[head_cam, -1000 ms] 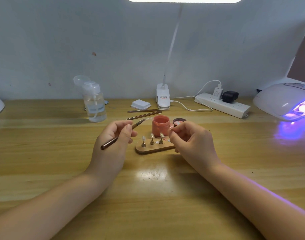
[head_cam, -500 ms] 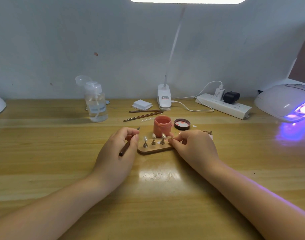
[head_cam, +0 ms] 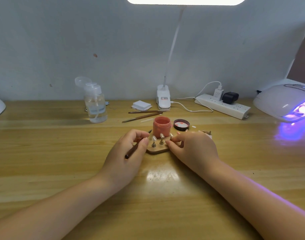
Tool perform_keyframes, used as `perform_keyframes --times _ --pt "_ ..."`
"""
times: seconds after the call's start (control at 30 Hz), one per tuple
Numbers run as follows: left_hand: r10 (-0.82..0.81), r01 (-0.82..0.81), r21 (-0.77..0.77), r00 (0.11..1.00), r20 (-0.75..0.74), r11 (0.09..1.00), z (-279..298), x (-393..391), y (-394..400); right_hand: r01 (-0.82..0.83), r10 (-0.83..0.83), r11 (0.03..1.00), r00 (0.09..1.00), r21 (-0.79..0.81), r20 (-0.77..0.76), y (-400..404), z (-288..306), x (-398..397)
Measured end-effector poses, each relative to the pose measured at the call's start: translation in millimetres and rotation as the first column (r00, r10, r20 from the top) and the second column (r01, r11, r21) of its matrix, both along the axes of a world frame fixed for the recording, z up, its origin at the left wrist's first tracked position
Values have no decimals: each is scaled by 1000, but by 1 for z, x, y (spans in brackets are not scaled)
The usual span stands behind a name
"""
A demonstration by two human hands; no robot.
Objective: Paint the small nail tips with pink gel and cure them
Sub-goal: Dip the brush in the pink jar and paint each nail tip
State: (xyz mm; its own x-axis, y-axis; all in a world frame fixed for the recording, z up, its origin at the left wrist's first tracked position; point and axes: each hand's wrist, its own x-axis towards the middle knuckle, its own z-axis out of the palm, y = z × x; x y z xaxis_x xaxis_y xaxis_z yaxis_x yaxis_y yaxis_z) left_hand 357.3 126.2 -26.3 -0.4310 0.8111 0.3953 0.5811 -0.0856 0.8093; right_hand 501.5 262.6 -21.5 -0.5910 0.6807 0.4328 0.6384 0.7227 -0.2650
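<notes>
View: single head-worn wide-angle camera, no second view to share with.
Facing: forward and down across the pale wooden tabletop (head_cam: 61, 170) toward the grey-white back wall (head_cam: 79, 40) at 12 o'clock.
Nearness: close; both forearms enter from 5 and 7 o'clock, left hand (head_cam: 125, 153) and right hand (head_cam: 193, 149) meeting at centre.
Edges: purple-lit white curing lamp (head_cam: 285, 101) at 3 o'clock; bright white lamp panel (head_cam: 183, 0) cropped at 12 o'clock.

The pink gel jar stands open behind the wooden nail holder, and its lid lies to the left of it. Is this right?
Not quite. In the head view the lid lies to the right of the pink gel jar, not the left. The jar is open and stands behind the wooden nail holder.
</notes>
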Motion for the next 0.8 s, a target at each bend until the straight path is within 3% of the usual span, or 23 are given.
perform_keyframes --times 0.2,0.47,0.8 --pt "34 -37 49 998 52 998 -2 -2 4 10 -9 999 1000 -39 23 5 0 -2" --pt "99 -119 193 989 111 974 33 -3 13 -71 72 997 997 35 -36 0 0 0" --pt "145 -141 -227 989 2 964 96 -20 83 -201 229 971 933 126 -277 -6 -2 -1"
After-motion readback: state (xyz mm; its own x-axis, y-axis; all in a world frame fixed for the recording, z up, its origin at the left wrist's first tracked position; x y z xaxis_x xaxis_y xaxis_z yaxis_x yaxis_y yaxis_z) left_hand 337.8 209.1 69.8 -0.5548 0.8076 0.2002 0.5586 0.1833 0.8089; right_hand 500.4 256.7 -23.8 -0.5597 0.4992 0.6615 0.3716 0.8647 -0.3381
